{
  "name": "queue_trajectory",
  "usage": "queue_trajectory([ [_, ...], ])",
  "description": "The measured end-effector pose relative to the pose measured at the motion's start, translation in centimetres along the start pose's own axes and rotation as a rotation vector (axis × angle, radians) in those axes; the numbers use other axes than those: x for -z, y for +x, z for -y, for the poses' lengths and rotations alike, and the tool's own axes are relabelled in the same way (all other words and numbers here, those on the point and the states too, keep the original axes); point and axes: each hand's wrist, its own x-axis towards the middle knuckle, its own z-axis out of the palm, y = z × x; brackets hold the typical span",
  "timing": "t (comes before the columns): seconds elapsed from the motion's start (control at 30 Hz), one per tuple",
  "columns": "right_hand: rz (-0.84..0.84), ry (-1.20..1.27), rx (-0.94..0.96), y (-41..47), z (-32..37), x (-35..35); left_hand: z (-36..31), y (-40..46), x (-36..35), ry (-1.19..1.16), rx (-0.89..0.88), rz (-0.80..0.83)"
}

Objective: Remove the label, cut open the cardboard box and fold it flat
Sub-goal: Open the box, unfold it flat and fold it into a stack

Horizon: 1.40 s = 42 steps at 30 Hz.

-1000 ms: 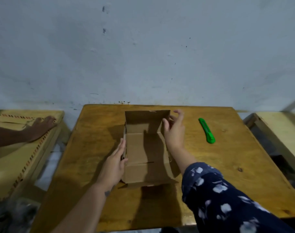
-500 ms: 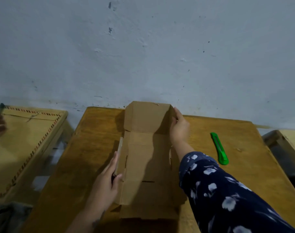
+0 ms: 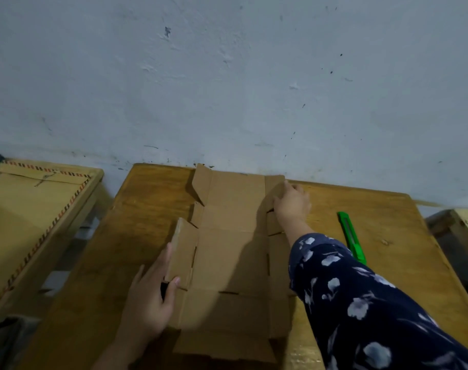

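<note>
Both hands (image 3: 150, 297) press the cardboard box (image 3: 230, 263) open.

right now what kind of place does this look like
Probably a plain indoor workroom or classroom, though I can't be sure: a scuffed painted wall, a bare wooden table pushed against it, and a similar table alongside. A green utility knife lies beside the opened cardboard box.

Dim, flat indoor light is seen; soft shadows are cast across the cardboard box (image 3: 227, 263) and desk (image 3: 387, 236). Edges are bowed, and detail is smeared, perhaps by motion.
</note>
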Motion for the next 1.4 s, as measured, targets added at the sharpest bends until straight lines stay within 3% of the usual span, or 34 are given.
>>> queue_trajectory([
  [0.13,-0.159,-0.328,0.31,-3.8,1.0,1.0,-1.8,0.3,0.4,0.131,0.158,0.012],
  [0.3,-0.041,-0.214,0.461,-12.0,2.1,0.2,-2.9,0.3,0.6,0.286,0.223,-0.022],
  [0.5,0.205,-0.32,0.335,-20.4,1.3,-2.9,-2.5,1.5,1.1,0.372,0.339,0.079],
  [0.6,0.263,-0.375,0.302,-21.5,-0.2,-3.8,-2.4,1.6,1.7,0.365,0.297,0.114],
  [0.8,0.291,-0.371,0.297,-21.7,-1.0,-3.7,-0.9,0.3,4.0,0.357,0.104,0.029],
  [0.9,0.273,-0.362,0.302,-22.2,-0.7,-3.6,0.5,-0.2,5.5,0.46,0.023,-0.004],
  [1.0,0.269,-0.36,0.307,-22.7,-0.7,-3.7,2.3,-0.5,6.0,0.556,0.068,0.054],
  [1.2,0.257,-0.372,0.319,-23.2,-1.0,-4.1,4.2,-1.7,4.8,0.487,0.219,0.218],
  [1.33,0.259,-0.301,0.308,-23.0,-0.4,-3.3,2.0,-1.0,4.4,0.52,0.207,0.095],
  [1.4,0.177,-0.255,0.304,-22.3,0.2,-2.6,0.2,0.0,4.1,0.508,0.157,0.026],
])
